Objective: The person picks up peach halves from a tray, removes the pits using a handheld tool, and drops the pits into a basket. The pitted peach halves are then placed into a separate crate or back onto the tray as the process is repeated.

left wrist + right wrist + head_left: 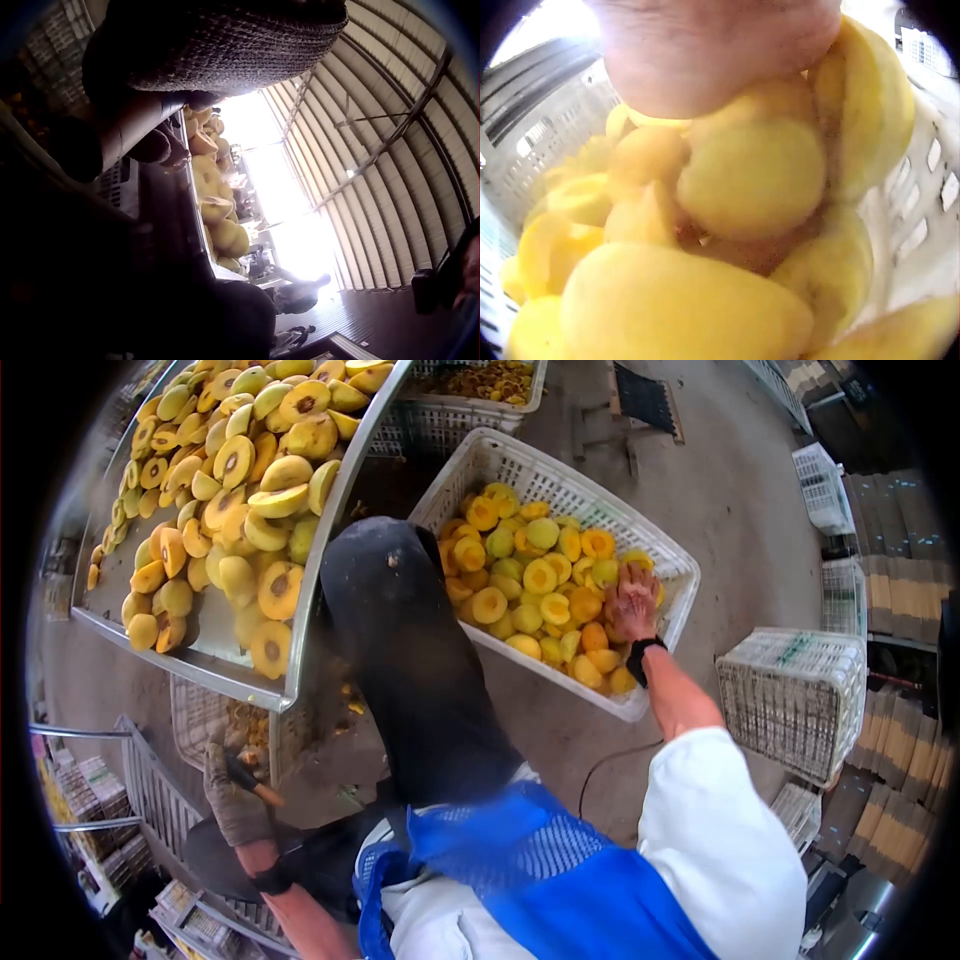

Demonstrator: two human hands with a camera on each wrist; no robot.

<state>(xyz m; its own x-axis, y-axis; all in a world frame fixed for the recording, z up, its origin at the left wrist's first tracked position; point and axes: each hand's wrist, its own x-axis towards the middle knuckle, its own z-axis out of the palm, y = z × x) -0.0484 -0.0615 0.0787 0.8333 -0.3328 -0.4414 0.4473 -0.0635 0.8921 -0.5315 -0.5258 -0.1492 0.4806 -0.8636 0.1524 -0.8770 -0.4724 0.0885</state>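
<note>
Bare and wearing a black wristband, my right hand (632, 602) reaches into the right side of a white plastic crate (560, 480), among yellow peach halves (541, 577). In the right wrist view, peach halves (754, 180) lie close under and beside this hand, whose fingertips are hidden. A grey knit glove covers my left hand (236, 800), low at the left near the metal tray. It grips a short tool (262, 792) with a dark part and a brown wooden part; the same brown shaft (139, 124) shows in the left wrist view.
A metal-edged tray (310, 590) heaped with cut peaches stands upper left. Beneath it is a crate (200, 725) with scraps, and another scrap crate (530, 385) stands behind. My dark-trousered leg (410, 660) comes between tray and crate. More white crates (790, 700) stand on the right.
</note>
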